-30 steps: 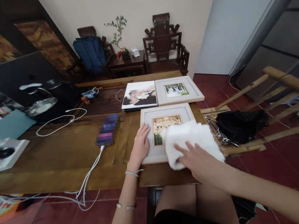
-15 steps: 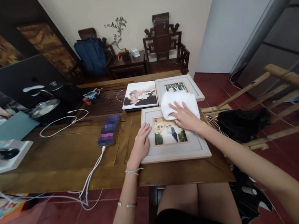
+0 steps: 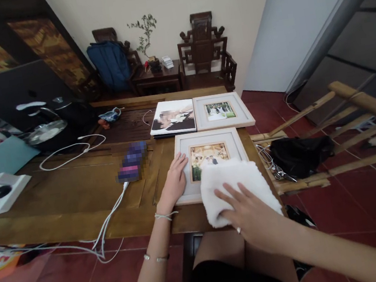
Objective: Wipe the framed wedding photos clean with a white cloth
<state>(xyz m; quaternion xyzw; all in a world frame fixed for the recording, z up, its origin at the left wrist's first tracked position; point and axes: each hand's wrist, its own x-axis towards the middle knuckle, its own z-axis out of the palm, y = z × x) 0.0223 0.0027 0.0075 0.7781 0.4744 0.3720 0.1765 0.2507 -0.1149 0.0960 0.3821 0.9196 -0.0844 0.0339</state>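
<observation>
A light-framed picture lies flat on the wooden table in front of me, its lower right part covered by a folded white towel. Across the picture's left edge rests my left hand, fingers stretched out flat. My right hand holds the towel at the near right corner, fingers spread over it and the thumb partly tucked in its fold. The towel hangs over the frame's near edge. Behind lie a second framed picture and a white-topped photo album or stack, side by side.
A phone with white cables lies left of my left hand. Farther left are a power strip, a teal box, a glass-lidded pot and a laptop. A bamboo chair with a black bag stands right.
My right hand has brought the towel from the picture's far right corner toward me, to the near right corner. The picture behind is now uncovered. My left hand stays on the left edge.
</observation>
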